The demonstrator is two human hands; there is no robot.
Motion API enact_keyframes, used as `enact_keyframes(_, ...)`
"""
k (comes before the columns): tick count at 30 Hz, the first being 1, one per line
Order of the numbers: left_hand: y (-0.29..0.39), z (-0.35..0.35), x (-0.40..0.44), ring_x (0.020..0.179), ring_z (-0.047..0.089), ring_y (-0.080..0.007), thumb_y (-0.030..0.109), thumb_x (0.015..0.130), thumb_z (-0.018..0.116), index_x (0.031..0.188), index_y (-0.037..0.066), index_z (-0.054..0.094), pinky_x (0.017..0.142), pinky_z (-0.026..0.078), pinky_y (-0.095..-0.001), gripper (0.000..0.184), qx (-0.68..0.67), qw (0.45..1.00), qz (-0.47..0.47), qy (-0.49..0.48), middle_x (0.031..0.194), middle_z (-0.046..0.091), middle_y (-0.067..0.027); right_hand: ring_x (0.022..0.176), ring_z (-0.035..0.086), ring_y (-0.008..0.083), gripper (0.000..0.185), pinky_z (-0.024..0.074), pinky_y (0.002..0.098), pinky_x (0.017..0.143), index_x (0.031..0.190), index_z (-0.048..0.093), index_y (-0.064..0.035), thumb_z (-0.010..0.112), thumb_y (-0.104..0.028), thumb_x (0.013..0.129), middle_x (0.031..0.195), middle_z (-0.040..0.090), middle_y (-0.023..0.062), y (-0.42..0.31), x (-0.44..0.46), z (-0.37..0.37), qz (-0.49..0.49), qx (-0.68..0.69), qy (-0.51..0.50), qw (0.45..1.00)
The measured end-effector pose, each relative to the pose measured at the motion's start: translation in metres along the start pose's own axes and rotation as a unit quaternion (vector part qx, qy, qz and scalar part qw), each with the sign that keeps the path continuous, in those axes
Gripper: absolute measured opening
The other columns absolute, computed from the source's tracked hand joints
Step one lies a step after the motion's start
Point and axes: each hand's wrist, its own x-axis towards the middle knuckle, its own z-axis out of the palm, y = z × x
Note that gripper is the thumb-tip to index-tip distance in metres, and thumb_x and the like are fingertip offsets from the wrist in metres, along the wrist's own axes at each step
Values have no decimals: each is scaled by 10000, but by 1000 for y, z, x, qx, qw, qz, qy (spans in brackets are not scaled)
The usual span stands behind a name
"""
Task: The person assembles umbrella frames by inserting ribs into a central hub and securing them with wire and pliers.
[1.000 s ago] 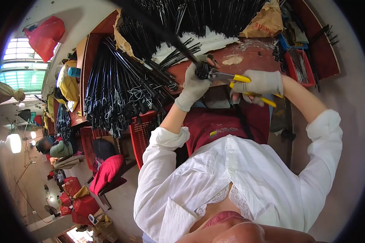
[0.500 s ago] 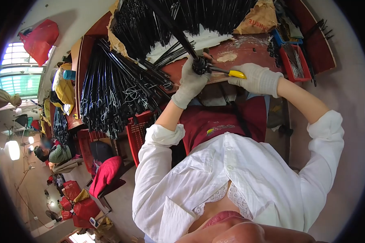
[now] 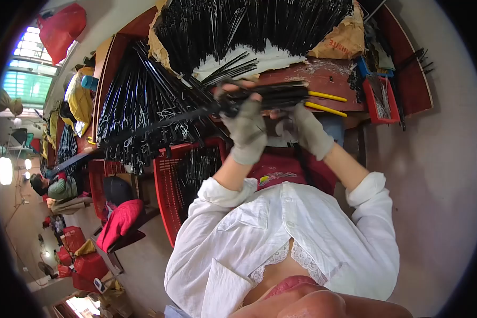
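Observation:
My left hand (image 3: pixel 245 127), in a light work glove with bare fingertips, is closed around a black umbrella frame (image 3: pixel 283 96). Its folded ribs point right, and a long shaft runs down to the left, blurred by motion. My right hand (image 3: pixel 310 130), gloved the same way, is just below the ribs; its fingers are smeared, so I cannot make out whether they grip the frame. Pliers with yellow handles (image 3: pixel 328 96) rest on the red worktable (image 3: pixel 328 79), their jaws hidden behind the ribs.
A big heap of black umbrella frames (image 3: pixel 249 26) covers the back of the table, with another pile (image 3: pixel 143 106) at left. A red crate (image 3: pixel 161 191) with black parts stands below. A red bin (image 3: pixel 381 100) of thin wires sits right. Another person (image 3: pixel 63 188) sits far left.
The pliers have left my right hand and now lie on the table. The frame has swung from upright to lying sideways, shaft to the left. My right hand has moved left and down.

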Motion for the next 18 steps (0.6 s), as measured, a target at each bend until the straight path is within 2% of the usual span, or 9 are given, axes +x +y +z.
enact_keyframes(1, -2, 3, -12, 1100, 516, -250, -127, 792, 487, 1118, 106, 488, 969, 420, -378, 400, -47, 998, -23, -31, 1055, 576, -84, 737, 616, 144, 401, 500, 262, 603, 1046, 591, -42, 538, -413, 903, 935, 638, 60, -6, -5, 15, -7, 222, 28, 975)
enact_keyframes(3, 28, 13, -35, 1093, 542, -256, -34, 828, 546, 1152, 41, 496, 958, 433, -372, 336, 7, 944, -330, -6, 1092, 588, -97, 764, 621, 142, 341, 507, 270, 616, 1080, 569, -56, 571, -343, 897, 945, 639, 62, -32, -15, 28, -95, 253, 140, 953)
enact_keyframes(7, 80, 18, -53, 1000, 600, -240, 111, 859, 616, 1174, -40, 501, 899, 464, -335, 368, 0, 815, -554, -173, 1070, 613, -120, 776, 636, 145, 291, 514, 271, 603, 1095, 549, -49, 587, -249, 887, 968, 630, 72, -90, -60, -3, -273, 51, 248, 928)
enact_keyframes(9, 97, 12, -43, 945, 616, -224, 153, 862, 630, 1174, -51, 502, 867, 472, -316, 394, 20, 756, -598, -266, 1050, 616, -126, 956, 597, 179, 321, 479, 316, 859, 1143, 528, -26, 541, -239, 904, 1040, 603, 84, -103, -75, -31, -321, -59, 242, 914)
enact_keyframes(11, 91, -1, -24, 926, 593, -188, 167, 868, 633, 1176, -45, 498, 822, 464, -295, 398, 198, 808, -270, -484, 1043, 600, -120, 948, 598, 178, 315, 483, 323, 857, 1140, 522, -12, 566, -192, 886, 1035, 601, 92, -104, -67, -40, -271, -132, 239, 923)
enact_keyframes(12, 80, 0, -33, 935, 563, -163, 173, 845, 667, 1194, -43, 481, 803, 454, -295, 450, 263, 873, -241, -332, 1077, 563, -99, 941, 600, 178, 316, 486, 329, 855, 1137, 517, 2, 592, -145, 867, 1030, 598, 100, -105, -61, -44, -223, -205, 234, 924)
enact_keyframes(14, 51, 2, -9, 1072, 510, -162, 186, 771, 748, 1243, -15, 442, 888, 436, -306, 597, 510, 808, -5, -296, 1177, 499, -77, 818, 623, 221, 319, 484, 314, 702, 1077, 592, -50, 677, -170, 794, 940, 630, 118, -86, -37, -34, -169, -301, 192, 919)
enact_keyframes(17, 12, -10, 9, 968, 571, -219, 185, 749, 752, 1197, 5, 478, 836, 453, -312, 555, 455, 848, 8, -272, 1052, 564, -110, 773, 619, 314, 395, 476, 391, 735, 1082, 626, -105, 690, -318, 755, 849, 643, 170, -38, 1, -34, -287, -548, 124, 776)
enact_keyframes(18, 1, -18, 14, 933, 591, -238, 185, 742, 753, 1182, 12, 490, 819, 458, -314, 542, 436, 861, 10, -263, 1011, 586, -120, 771, 623, 345, 414, 482, 402, 728, 1070, 620, -98, 666, -371, 762, 838, 642, 182, -40, 4, -23, -172, -545, 71, 818)
